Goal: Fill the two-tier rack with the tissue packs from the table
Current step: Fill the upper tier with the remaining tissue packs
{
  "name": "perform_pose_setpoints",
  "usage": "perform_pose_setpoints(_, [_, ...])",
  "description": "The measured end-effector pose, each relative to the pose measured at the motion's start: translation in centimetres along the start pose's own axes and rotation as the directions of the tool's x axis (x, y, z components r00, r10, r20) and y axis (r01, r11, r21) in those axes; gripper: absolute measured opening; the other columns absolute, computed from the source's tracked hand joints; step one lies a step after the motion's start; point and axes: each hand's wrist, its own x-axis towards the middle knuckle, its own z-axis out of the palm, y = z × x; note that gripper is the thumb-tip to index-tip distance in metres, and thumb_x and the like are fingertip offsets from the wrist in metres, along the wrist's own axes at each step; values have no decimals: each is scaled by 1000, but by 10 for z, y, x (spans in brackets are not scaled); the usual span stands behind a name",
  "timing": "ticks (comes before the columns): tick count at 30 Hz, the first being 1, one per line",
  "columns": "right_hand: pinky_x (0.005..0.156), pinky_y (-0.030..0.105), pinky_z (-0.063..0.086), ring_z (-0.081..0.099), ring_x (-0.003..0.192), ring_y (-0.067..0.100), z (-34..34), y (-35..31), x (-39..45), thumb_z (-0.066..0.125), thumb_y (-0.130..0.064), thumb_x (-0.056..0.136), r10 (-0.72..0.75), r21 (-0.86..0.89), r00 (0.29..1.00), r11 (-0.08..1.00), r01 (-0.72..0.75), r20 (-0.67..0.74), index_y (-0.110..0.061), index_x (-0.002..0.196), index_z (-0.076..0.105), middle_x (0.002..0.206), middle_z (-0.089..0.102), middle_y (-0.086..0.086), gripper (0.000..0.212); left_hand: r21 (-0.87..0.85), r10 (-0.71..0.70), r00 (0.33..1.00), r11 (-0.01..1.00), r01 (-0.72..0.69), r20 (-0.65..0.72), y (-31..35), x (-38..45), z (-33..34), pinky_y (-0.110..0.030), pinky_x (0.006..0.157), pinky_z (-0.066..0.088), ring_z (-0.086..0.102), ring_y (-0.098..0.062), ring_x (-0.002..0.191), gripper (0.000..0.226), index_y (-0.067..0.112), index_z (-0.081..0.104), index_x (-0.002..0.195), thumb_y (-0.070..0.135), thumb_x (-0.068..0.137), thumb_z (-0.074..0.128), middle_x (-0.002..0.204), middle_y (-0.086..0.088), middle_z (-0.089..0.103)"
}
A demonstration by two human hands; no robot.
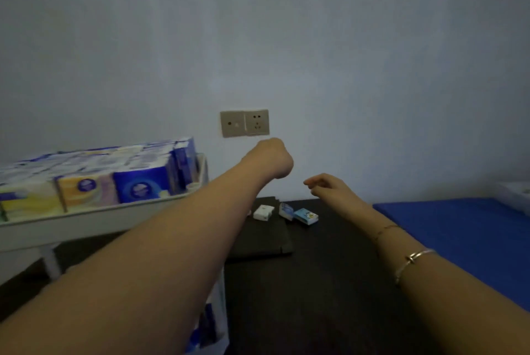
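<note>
A white rack [94, 218] stands at the left, its top tier packed with several blue, yellow and white tissue packs [140, 185]. On the dark table [329, 283] near the wall lie a white pack [263, 213], a blue-and-white pack [286, 210] and a light blue pack [306, 216]. My left hand [271, 158] is stretched out above them, fingers curled under with nothing visible in it. My right hand [327, 186] hovers just right of it, fingers loosely apart and empty, above the packs.
A double wall socket [244, 123] sits on the plain wall behind the hands. A dark flat pad [263, 240] lies on the table under the white pack. A blue surface [459, 228] borders the table on the right. More packs show below the rack's top tier [206, 329].
</note>
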Motion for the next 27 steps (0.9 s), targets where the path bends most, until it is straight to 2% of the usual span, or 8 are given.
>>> perform_pose_setpoints(2, [87, 25, 39, 50, 110, 16, -8, 32, 11, 45, -7, 95, 31, -41, 999, 999, -31, 5, -15, 119, 55, 125, 54, 9, 27, -39, -103, 995, 994, 104, 17, 3, 27, 35, -32, 76, 43, 53, -27, 91, 14, 3, 53, 98, 2, 90, 42, 115, -17, 56])
perform_pose_setpoints(6, [88, 26, 42, 50, 119, 20, 0, 92, 51, 49, -9, 94, 84, -84, 996, 993, -81, 37, -18, 117, 54, 130, 52, 8, 26, -127, -319, 943, 936, 329, 93, -17, 81, 125, -36, 92, 45, 52, -33, 116, 31, 0, 54, 118, 7, 87, 54, 127, -18, 54])
perform_pose_setpoints(10, [87, 26, 45, 50, 102, 11, 25, 128, 102, 50, -14, 94, 88, -148, 989, 986, -70, 120, -20, 115, 54, 122, 53, 2, 22, -126, -481, 872, 863, 489, 90, -56, 126, 180, -38, 99, 41, 46, -31, 125, 42, 6, 48, 129, 16, 89, 58, 135, -14, 49])
perform_pose_setpoints(14, [72, 17, 38, 49, 92, 9, 53, 144, 168, 51, -15, 94, 44, -146, 965, 989, -6, 259, -20, 111, 54, 117, 53, 2, 18, -104, -590, 807, 804, 586, -12, -107, 181, 189, -40, 97, 46, 48, -30, 123, 44, 11, 45, 133, 15, 90, 56, 136, -13, 48])
perform_pose_setpoints(17, [95, 32, 43, 49, 109, 13, 69, 150, 194, 53, -18, 93, 31, -187, 944, 982, 34, 329, -25, 117, 52, 125, 50, 0, 26, -71, -661, 749, 750, 658, -47, -143, 205, 189, -46, 104, 39, 37, -34, 131, 54, 16, 34, 142, 16, 92, 54, 144, -13, 35])
perform_pose_setpoints(20, [113, 59, 20, 29, 138, 24, 79, 152, 218, 52, -35, 93, 103, -352, 906, 934, 53, 411, -37, 133, 40, 147, 35, 0, 42, -23, -689, 725, 725, 688, -15, -171, 226, 188, -51, 109, 32, 27, -37, 136, 58, 24, 28, 146, 23, 93, 52, 152, -11, 23])
perform_pose_setpoints(23, [110, 65, -2, -5, 146, 27, 86, 157, 233, 43, -60, 90, 241, -503, 833, 863, 51, 498, -46, 145, 19, 160, 3, -3, 61, 43, -677, 734, 736, 676, 42, -191, 247, 195, -59, 112, 21, 13, -38, 142, 65, 32, 20, 149, 43, 93, 50, 158, -10, 10])
perform_pose_setpoints(27, [106, 69, -7, -13, 145, 28, 96, 179, 238, 28, -77, 82, 320, -583, 794, 811, 53, 517, -52, 145, 5, 159, -11, -4, 71, 132, -670, 721, 742, 657, 177, -208, 266, 217, -69, 109, 5, -8, -37, 145, 76, 39, 10, 150, 61, 88, 47, 160, 0, -8])
